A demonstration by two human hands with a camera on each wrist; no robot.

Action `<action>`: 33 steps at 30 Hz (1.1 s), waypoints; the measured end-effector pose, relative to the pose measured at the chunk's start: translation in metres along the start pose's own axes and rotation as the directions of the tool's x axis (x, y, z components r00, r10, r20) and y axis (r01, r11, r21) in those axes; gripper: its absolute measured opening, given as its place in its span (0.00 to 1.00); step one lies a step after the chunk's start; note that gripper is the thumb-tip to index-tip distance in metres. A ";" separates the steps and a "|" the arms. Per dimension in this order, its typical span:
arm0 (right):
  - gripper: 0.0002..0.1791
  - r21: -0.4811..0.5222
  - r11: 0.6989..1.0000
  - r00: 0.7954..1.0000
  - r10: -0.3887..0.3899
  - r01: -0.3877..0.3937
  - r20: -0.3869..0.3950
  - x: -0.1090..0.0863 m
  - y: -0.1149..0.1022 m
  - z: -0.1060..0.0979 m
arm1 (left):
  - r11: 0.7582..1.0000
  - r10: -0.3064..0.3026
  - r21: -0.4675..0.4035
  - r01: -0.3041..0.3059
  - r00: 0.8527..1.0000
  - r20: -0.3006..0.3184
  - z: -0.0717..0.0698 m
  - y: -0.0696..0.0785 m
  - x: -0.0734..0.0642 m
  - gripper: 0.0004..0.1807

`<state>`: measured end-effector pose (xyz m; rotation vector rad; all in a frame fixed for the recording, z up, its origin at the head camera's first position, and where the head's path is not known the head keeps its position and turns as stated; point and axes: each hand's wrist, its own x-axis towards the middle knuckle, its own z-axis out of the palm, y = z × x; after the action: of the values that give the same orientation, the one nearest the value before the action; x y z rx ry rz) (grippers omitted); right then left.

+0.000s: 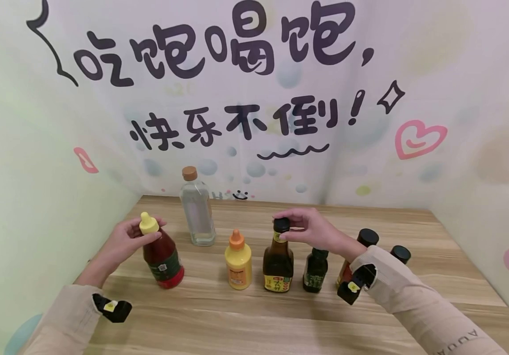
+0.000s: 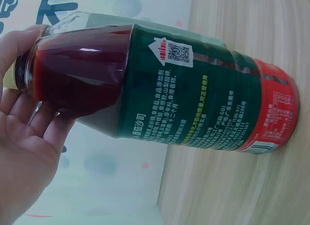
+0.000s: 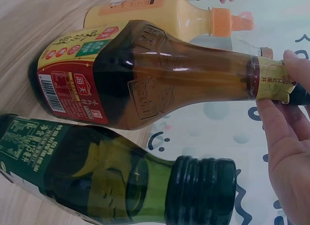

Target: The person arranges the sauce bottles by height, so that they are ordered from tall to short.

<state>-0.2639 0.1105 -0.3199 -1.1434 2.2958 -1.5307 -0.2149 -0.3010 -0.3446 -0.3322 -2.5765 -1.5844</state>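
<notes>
In the head view my left hand [image 1: 127, 241] grips the neck of a red ketchup bottle [image 1: 161, 256] with a yellow nozzle cap, at the table's left. The left wrist view shows its green label [image 2: 189, 89], with thumb and fingers around the neck. My right hand [image 1: 312, 229] pinches the neck of a brown glass sauce bottle [image 1: 278, 261] just under its black cap. That bottle stands upright mid-table, its red and yellow label [image 3: 72, 84] facing the right wrist camera. A small dark green bottle [image 1: 315, 271] stands right beside it, partly below my right hand.
A yellow squeeze bottle [image 1: 238, 266] with an orange tip stands between my hands. Behind it, to the left, is a tall clear bottle [image 1: 198, 212] with a brown cap. Black-capped bottles [image 1: 368, 237] are partly hidden by my right forearm. A printed cloth [image 1: 245, 172] hangs behind the wooden table [image 1: 236, 325].
</notes>
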 end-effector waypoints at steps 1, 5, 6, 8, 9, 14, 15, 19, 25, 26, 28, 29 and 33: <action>0.24 0.000 1.000 1.000 0.000 0.000 0.001 0.000 0.000 0.000 | 1.000 -0.003 0.004 0.003 1.000 -0.011 0.000 0.000 0.000 0.23; 0.24 -0.001 1.000 1.000 0.006 -0.006 0.007 0.000 0.000 0.000 | 1.000 -0.024 0.011 0.024 0.998 -0.056 0.001 -0.001 -0.002 0.24; 0.24 -0.001 1.000 1.000 0.007 -0.007 0.008 0.000 0.000 0.000 | 0.999 -0.029 0.015 0.030 0.997 -0.067 0.001 -0.001 -0.003 0.24; 0.24 0.000 1.000 1.000 0.010 -0.010 0.009 0.000 0.000 0.000 | 0.999 -0.036 0.024 0.038 0.996 -0.084 0.002 -0.002 -0.003 0.25; 0.24 0.000 1.000 1.000 0.011 -0.011 0.009 0.000 0.000 0.000 | 0.999 -0.037 0.029 0.040 0.995 -0.092 0.003 -0.002 -0.004 0.25; 0.24 -0.002 1.000 1.000 0.010 -0.010 0.004 0.000 0.000 0.000 | 0.998 -0.030 0.044 0.036 0.991 -0.128 0.008 0.004 -0.007 0.23; 0.24 -0.001 1.000 1.000 0.008 -0.008 0.003 0.000 0.000 0.000 | 0.999 -0.027 0.043 0.033 0.990 -0.137 0.009 0.005 -0.008 0.23; 0.24 0.005 1.000 1.000 0.010 -0.010 0.000 -0.001 -0.001 0.001 | 1.000 -0.022 0.000 0.023 0.984 -0.179 0.014 0.015 -0.010 0.23; 0.24 0.010 1.000 1.000 0.013 -0.013 0.000 -0.003 -0.002 0.001 | 0.999 -0.042 -0.035 0.036 0.975 -0.219 0.022 0.034 -0.009 0.25; 0.24 0.008 1.000 1.000 0.012 -0.012 0.001 -0.003 -0.002 0.001 | 0.999 -0.044 -0.027 0.040 0.975 -0.219 0.024 0.037 -0.009 0.25; 0.24 0.000 1.000 1.000 0.005 -0.005 0.003 -0.003 -0.002 0.001 | 0.999 -0.045 -0.017 0.043 0.975 -0.216 0.027 0.043 -0.007 0.26; 0.24 -0.002 1.000 1.000 0.000 0.000 0.004 -0.003 -0.002 0.001 | 0.999 -0.047 -0.013 0.045 0.976 -0.211 0.028 0.045 -0.006 0.26; 0.24 -0.020 1.000 1.000 -0.015 0.015 0.005 -0.002 -0.001 0.000 | 0.998 -0.055 -0.029 0.050 0.978 -0.202 0.032 0.053 0.000 0.25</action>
<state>-0.2618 0.1114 -0.3199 -1.1709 2.3096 -1.5113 -0.2017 -0.2499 -0.3134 -0.0991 -2.4328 -1.5769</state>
